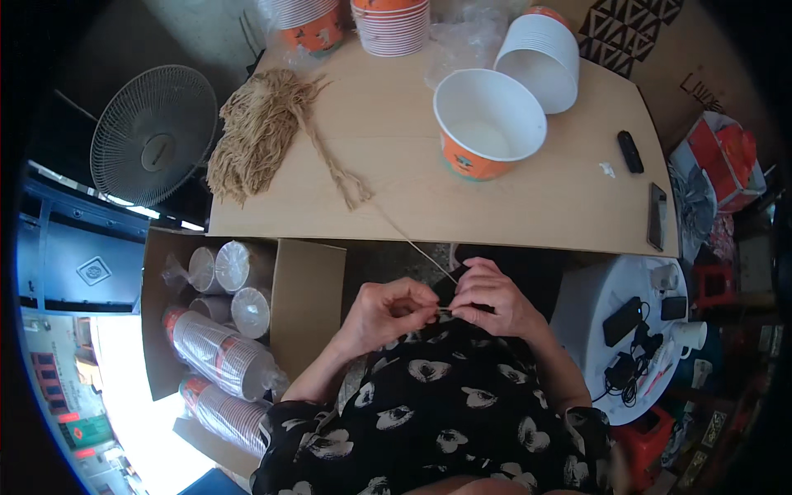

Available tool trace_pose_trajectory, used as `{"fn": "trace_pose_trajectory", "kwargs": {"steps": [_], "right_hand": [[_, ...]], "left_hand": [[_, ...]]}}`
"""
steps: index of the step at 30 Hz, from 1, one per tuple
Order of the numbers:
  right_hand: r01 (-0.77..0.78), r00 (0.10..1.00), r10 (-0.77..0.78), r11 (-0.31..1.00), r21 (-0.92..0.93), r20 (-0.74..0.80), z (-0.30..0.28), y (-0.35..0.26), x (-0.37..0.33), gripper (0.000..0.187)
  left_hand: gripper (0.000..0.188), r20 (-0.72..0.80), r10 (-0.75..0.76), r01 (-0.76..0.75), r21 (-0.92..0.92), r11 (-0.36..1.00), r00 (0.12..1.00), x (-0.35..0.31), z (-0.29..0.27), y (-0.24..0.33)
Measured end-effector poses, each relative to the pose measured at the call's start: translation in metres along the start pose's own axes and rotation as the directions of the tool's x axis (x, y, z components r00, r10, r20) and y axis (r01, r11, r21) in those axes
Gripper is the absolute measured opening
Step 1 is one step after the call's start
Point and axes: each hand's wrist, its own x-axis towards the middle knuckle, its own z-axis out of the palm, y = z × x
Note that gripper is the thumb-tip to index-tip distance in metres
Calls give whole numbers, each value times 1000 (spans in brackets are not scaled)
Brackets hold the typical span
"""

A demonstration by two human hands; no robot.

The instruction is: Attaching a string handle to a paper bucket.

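Note:
Above my lap, my left hand point(388, 313) and my right hand point(499, 301) come close together, fingers pinched. Between their fingertips runs a short piece of thin tan twine. The twine point(417, 247) slants down from the table to my right hand. Its upper end meets a loose tail of strands point(338, 169) that trails from a thick bundle of tan twine point(260, 128) at the table's left. Beyond my hands stands an open white paper bucket point(487, 107) with an orange lower band; a little pale material shows at its bottom.
Stacked buckets point(392, 29) and a tipped stack point(540, 62) line the back of the wooden table point(528, 214). A phone point(657, 216) and a black object point(630, 153) lie right. Left are a fan point(155, 136) and a carton point(309, 293) of wrapped cups; right, a white round table point(582, 305) with chargers.

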Motion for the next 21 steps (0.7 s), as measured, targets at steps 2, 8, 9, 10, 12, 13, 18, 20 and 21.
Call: {"fn": "trace_pose_trajectory", "kwargs": {"steps": [2, 8, 9, 10, 12, 13, 18, 20, 21], "right_hand": [[8, 999, -7, 1000, 23, -51, -3, -6, -11, 10], [-194, 977, 208, 958, 209, -44, -16, -28, -56, 6], [-193, 977, 208, 959, 208, -50, -16, -28, -63, 6], [-211, 974, 224, 950, 228, -32, -15, -27, -71, 6], [-225, 971, 238, 942, 250, -22, -14, -20, -84, 7], [-319, 944, 328, 892, 320, 29, -12, -13, -90, 13], [-331, 913, 408, 721, 608, 12, 8, -9, -89, 47], [-352, 896, 443, 692, 630, 14, 6, -15, -87, 40], [-370, 890, 456, 735, 569, -11, 5, -15, -86, 34]], "left_hand": [[15, 44, 26, -29, 59, 998, 999, -2, 2, -5], [11, 158, 68, -113, 298, 948, 985, 3, 38, -1], [11, 162, 69, -116, 301, 946, 984, 4, 43, 1], [13, 199, 124, -190, 359, 914, 972, 5, 48, 2], [14, 244, 174, -266, 418, 869, 954, 7, 57, 1], [15, 269, 231, -332, 439, 835, 935, 9, 61, -1], [18, 289, 298, -409, 513, 754, 910, 15, 81, 4], [17, 287, 308, -419, 548, 724, 907, 19, 79, 6], [17, 288, 307, -420, 549, 723, 907, 20, 80, 11]]}}
